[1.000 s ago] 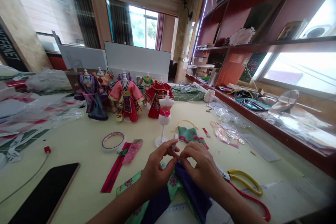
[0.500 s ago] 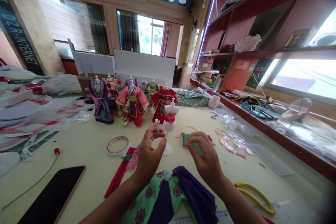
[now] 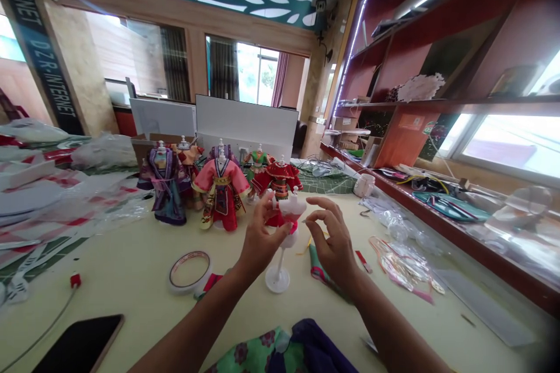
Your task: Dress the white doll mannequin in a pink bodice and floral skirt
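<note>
A small white doll mannequin [image 3: 293, 208] with a red-pink band round its chest stands on a round white base [image 3: 277, 280]. My left hand [image 3: 256, 245] is at its left side, with the thumb against the band. Between my left fingertips is a small white piece [image 3: 275, 201], close to the mannequin's shoulder. On the other side, my right hand [image 3: 332, 239] has thumb and index finger pinched near the chest; a tiny pale tip shows there, too small to name. Under my right hand lies a folded green cloth [image 3: 315, 265] with red edging.
Several dressed doll mannequins [image 3: 221, 186] stand behind. A tape roll [image 3: 189, 271] and a phone [image 3: 79, 344] lie to the left. A green and purple doll garment [image 3: 280, 349] is at the near edge. Plastic bags of trims [image 3: 405, 262] lie right, before the red shelf [image 3: 481, 210].
Both hands have moved up and closer to the mannequin, and my left thumb now touches it. The white piece has come beside its shoulder. The view has tilted upward.
</note>
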`<move>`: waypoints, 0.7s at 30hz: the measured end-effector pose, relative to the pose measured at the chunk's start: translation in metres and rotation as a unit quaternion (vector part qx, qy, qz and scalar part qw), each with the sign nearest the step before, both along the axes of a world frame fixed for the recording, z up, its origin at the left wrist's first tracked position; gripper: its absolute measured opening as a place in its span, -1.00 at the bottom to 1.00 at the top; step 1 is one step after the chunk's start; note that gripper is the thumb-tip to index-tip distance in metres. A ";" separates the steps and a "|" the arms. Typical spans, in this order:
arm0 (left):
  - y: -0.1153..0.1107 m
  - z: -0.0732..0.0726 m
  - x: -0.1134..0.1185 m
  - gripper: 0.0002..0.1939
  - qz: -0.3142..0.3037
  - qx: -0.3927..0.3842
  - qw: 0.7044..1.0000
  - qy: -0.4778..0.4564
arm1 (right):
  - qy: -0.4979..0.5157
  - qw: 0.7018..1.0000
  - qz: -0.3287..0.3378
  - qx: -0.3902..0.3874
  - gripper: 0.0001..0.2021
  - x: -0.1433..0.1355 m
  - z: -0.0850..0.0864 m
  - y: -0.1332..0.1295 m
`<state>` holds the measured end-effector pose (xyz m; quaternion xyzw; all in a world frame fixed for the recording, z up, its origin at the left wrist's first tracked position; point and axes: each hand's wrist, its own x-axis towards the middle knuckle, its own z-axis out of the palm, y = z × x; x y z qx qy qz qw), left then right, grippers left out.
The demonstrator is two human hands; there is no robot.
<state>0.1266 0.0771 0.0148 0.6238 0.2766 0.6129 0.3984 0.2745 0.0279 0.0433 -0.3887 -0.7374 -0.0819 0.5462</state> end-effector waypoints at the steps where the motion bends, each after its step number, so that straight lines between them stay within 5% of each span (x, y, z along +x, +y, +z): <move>1: 0.002 -0.001 0.000 -0.33 -0.008 0.000 1.000 -0.005 | -0.010 1.000 0.003 0.005 -0.90 0.000 0.000 0.003; 21: 0.011 0.008 0.000 -0.40 -0.034 0.003 0.999 -0.040 | -0.051 0.997 0.007 0.050 -0.85 0.002 -0.003 0.018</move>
